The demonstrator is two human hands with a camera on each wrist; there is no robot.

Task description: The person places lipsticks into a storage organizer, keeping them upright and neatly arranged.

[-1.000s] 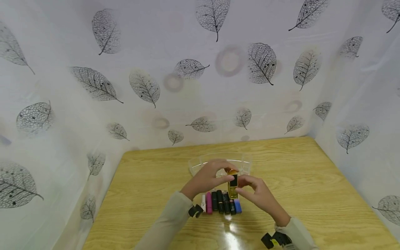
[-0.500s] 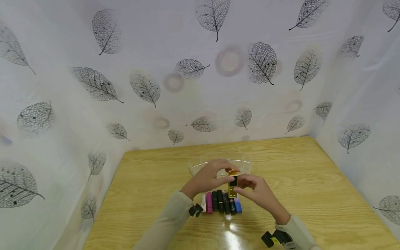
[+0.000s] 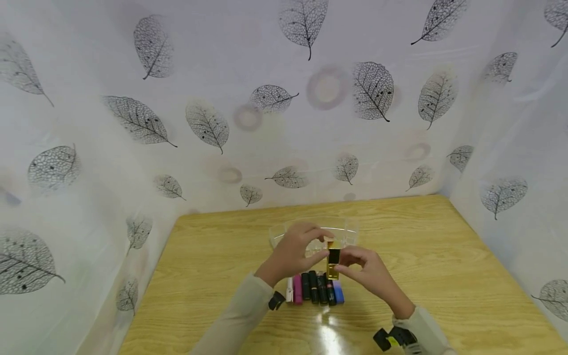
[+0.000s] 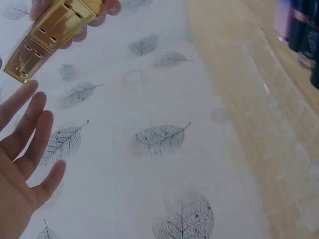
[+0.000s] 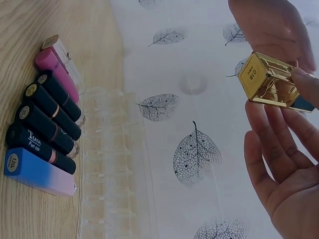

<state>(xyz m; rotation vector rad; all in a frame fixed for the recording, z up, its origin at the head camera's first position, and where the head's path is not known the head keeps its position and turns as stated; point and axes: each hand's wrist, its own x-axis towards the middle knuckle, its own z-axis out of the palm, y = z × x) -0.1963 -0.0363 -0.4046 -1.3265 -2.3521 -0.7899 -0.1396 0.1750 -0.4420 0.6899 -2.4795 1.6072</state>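
Observation:
A gold lipstick tube [image 3: 333, 271] with a black band stands upright above the table, between both hands. My right hand [image 3: 366, 276] pinches its lower part between thumb and fingers. In the right wrist view, the label "018" shows on the end of the lipstick tube [image 5: 254, 77], and the fingers of my right hand [image 5: 294, 184] spread below it. My left hand [image 3: 290, 251] has thumb and forefinger at the upper end of the tube. The left wrist view shows the other fingers of my left hand [image 4: 25, 149] loosely spread; its thumb is almost wholly out of frame.
Below the hands lies a row of several lipsticks: a white one [image 3: 290, 290], a pink one [image 3: 298, 289], black ones [image 3: 314, 288] and a blue one [image 3: 339, 292]. Behind them sits a clear divided tray [image 5: 107, 164] on the wooden table [image 3: 213, 251]. Leaf-patterned cloth [image 3: 248, 143] surrounds the table.
The lipstick tube has turned a little and shifted slightly right. My left thumb and forefinger have drawn back a little to the left, while the right hand keeps its grip.

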